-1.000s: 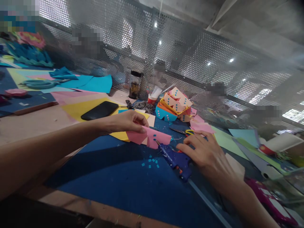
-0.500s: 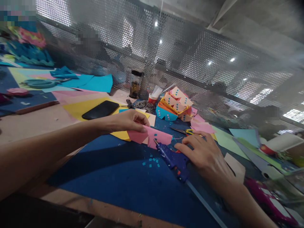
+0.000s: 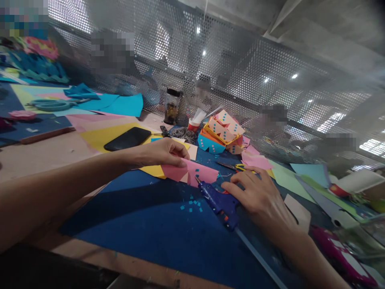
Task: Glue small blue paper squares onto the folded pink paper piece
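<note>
Between thumb and fingers, my left hand [image 3: 168, 153] pinches a folded piece of pink paper [image 3: 206, 171] that bears small blue squares. A blue hot glue gun [image 3: 221, 204] is gripped in my right hand [image 3: 258, 194]; its metal nozzle is at the paper's face, close to the blue squares. A long clear glue stick [image 3: 260, 257] trails from the gun's back end. Just below the paper, several tiny blue paper squares [image 3: 192, 204] lie scattered on the dark blue mat [image 3: 135, 241].
Beyond my hands sit scissors with yellow handles [image 3: 231, 165] and a pile of decorated folded paper pieces [image 3: 224, 130]. A black phone [image 3: 128, 139] rests on yellow paper at left. A lidded jar [image 3: 172, 106] and a red cup [image 3: 194, 124] stand by the perforated metal screen [image 3: 234, 72].
Almost nothing differs. The glue gun's nozzle stays at the pink paper, and both hands hold nearly the same place.
</note>
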A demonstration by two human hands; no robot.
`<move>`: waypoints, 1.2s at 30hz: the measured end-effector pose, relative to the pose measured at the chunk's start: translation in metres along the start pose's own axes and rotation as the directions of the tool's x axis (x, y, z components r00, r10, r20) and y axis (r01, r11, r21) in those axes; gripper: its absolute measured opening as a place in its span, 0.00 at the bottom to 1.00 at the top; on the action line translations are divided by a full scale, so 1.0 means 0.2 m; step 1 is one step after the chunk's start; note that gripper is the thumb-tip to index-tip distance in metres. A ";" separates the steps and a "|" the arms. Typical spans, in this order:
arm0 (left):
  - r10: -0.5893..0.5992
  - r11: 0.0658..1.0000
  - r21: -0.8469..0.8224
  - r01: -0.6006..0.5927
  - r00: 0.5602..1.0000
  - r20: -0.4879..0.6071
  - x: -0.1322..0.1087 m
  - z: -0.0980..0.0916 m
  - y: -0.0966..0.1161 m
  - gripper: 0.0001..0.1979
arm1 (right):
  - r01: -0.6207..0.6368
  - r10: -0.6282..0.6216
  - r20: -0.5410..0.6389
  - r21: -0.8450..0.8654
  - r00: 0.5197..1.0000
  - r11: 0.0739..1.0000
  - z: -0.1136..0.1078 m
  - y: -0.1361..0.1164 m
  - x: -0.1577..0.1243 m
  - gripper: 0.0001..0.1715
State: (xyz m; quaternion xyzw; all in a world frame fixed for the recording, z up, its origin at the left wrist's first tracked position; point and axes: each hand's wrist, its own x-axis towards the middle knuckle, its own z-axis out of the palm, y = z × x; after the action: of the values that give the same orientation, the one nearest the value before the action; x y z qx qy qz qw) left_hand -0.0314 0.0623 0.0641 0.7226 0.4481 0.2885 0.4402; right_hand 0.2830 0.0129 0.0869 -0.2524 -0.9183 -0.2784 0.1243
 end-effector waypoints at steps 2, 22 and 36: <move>-0.002 1.000 -0.006 0.002 1.000 -0.004 0.00 0.00 0.01 0.12 | -0.003 0.003 0.006 0.008 1.000 1.000 0.00 0.00 0.00 0.17; -0.034 0.997 -0.072 0.032 0.999 -0.020 -0.02 0.00 0.03 0.12 | -0.027 0.028 -0.025 0.049 0.999 0.998 -0.02 0.03 -0.01 0.18; -0.035 0.997 -0.068 0.031 0.997 -0.064 -0.01 -0.01 0.03 0.13 | -0.305 0.240 0.191 0.512 0.952 0.803 0.05 -0.05 -0.11 0.16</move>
State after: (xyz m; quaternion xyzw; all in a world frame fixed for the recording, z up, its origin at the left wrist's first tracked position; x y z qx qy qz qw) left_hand -0.0318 0.0598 0.0706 0.6903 0.4642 0.3194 0.4539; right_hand 0.2947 0.0035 0.0656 -0.3526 -0.9190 0.0252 0.1748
